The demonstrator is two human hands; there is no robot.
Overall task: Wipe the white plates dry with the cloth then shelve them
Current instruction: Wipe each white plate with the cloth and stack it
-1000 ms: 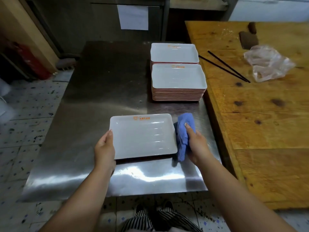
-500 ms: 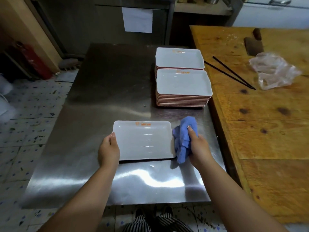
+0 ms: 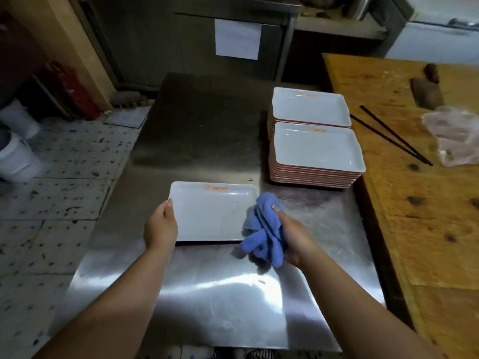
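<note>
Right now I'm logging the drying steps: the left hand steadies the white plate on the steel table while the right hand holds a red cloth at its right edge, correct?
Not quite: the cloth is blue, not red, as the head view shows. The rest holds: the left hand steadies the white plate on the steel table, and the right hand holds the cloth at its right edge.

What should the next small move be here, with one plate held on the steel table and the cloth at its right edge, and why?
Probably sweep the blue cloth leftward across the plate. The right hand grips the cloth bunched over the plate's right edge, the left hand holds the left edge, and most of the face lies uncovered.
</note>
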